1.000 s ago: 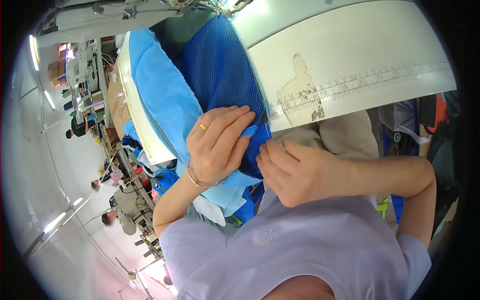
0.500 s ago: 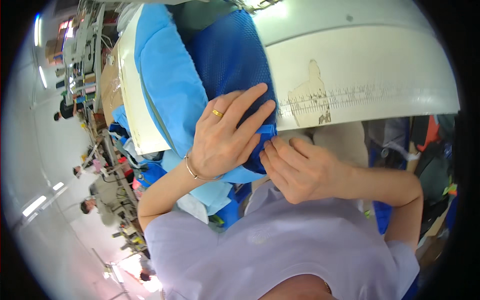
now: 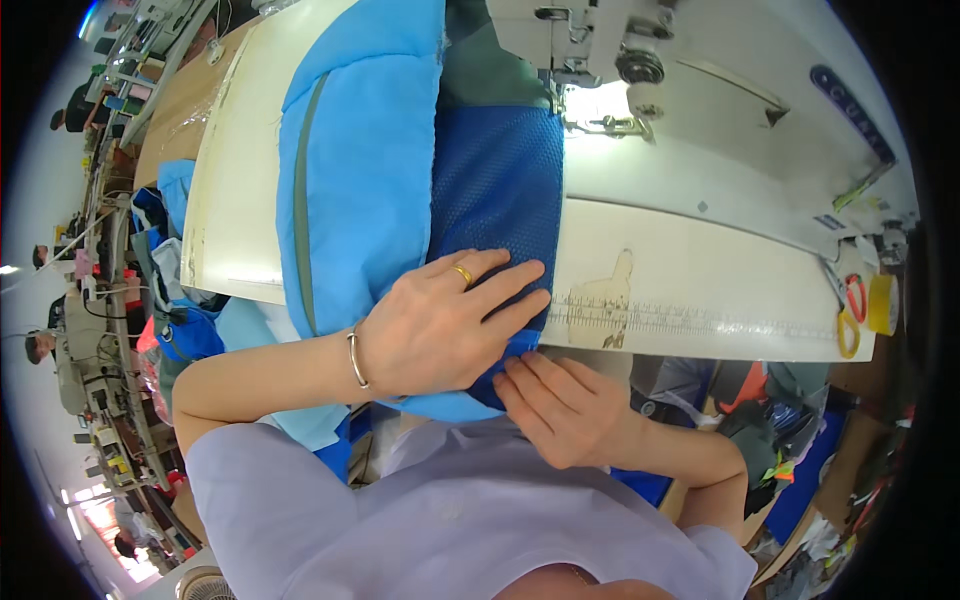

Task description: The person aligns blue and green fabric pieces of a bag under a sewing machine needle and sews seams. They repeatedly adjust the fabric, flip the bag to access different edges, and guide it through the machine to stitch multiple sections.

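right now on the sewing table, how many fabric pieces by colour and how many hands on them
light blue fabric: 1
dark blue mesh fabric: 1
grey-green fabric: 1
hands on the fabric: 2, the left hand flat on the mesh, the right hand with fingers at its near edge
total: 3 fabric pieces, 2 hands, 5 in all

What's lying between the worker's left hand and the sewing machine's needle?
In the head view, dark blue mesh fabric covers the stretch from the left hand up to the needle area; nothing else lies there.
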`<state>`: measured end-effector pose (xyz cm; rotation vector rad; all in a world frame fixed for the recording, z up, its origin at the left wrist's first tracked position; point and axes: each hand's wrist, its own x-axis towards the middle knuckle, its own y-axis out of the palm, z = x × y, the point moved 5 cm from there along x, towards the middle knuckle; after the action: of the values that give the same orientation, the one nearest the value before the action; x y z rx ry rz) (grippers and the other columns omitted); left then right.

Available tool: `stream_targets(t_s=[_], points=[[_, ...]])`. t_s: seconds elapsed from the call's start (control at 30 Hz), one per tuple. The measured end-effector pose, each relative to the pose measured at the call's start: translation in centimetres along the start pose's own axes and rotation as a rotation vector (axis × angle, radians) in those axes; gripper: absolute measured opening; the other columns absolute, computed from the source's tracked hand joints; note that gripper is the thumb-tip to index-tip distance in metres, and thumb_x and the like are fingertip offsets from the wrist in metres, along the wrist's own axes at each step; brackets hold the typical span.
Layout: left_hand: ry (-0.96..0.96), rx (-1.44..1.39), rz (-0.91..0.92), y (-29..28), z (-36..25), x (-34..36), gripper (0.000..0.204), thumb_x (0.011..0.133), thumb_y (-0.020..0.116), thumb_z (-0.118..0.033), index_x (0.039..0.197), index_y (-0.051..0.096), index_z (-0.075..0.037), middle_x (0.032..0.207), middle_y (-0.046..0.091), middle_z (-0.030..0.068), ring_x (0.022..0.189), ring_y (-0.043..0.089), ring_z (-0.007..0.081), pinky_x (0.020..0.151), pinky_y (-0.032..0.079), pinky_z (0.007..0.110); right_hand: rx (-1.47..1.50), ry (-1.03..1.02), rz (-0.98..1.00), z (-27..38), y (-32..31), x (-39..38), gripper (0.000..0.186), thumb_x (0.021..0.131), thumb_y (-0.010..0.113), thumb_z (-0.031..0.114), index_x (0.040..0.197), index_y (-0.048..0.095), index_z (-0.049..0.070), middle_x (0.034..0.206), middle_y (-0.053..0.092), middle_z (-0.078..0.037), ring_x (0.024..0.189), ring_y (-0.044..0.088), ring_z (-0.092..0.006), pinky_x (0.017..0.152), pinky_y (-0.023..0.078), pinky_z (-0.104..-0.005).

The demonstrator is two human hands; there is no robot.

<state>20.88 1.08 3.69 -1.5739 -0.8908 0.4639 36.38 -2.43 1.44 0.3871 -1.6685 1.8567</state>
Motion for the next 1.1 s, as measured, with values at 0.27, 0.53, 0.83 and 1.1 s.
stream_targets(t_s=[0.27,0.53,0.83,1.1], points=[[0.008,-0.016,-0.048,0.1,0.9,0.9,0.054,0.064,0.079,-0.019,0.116,0.071,-0.007,0.129,0.066,0.0106,0.110,0.066,0.0306,0.086,0.059,0.040,0.059,0.018,0.076,-1.7,-0.5,1.0,0.031,0.080,0.066,0.014,0.104,0.072,-0.005,0.106,0.070,-0.017,0.099,0.067,-0.0274,0.080,0.056,-0.0331],[0.018,0.005,-0.022,-0.1,3.8,3.3,0.052,0.067,0.081,-0.022,0.116,0.071,-0.009,0.127,0.067,0.0082,0.111,0.066,0.0284,0.087,0.058,0.041,0.117,0.036,0.083,-5.5,-0.4,2.6,0.029,0.075,0.066,0.012,0.100,0.070,-0.002,0.102,0.068,-0.012,0.090,0.065,-0.0223,0.074,0.054,-0.0305],[0.079,0.045,-0.072,-0.1,7.7,6.5,0.043,0.071,0.080,-0.020,0.112,0.072,-0.012,0.120,0.068,0.0053,0.102,0.068,0.0260,0.076,0.059,0.038,0.070,-0.005,0.065,-10.1,0.2,4.0,0.024,0.074,0.068,0.011,0.095,0.071,0.001,0.095,0.067,-0.008,0.085,0.066,-0.0195,0.071,0.055,-0.0305],[0.149,0.123,-0.104,0.0,10.5,8.5,0.038,0.074,0.079,-0.019,0.111,0.072,-0.012,0.121,0.068,0.0057,0.100,0.069,0.0258,0.078,0.059,0.037,-0.063,0.032,-0.009,-12.5,1.3,4.4,0.019,0.077,0.070,0.011,0.094,0.071,0.003,0.096,0.068,-0.006,0.086,0.067,-0.0173,0.071,0.055,-0.0298]])
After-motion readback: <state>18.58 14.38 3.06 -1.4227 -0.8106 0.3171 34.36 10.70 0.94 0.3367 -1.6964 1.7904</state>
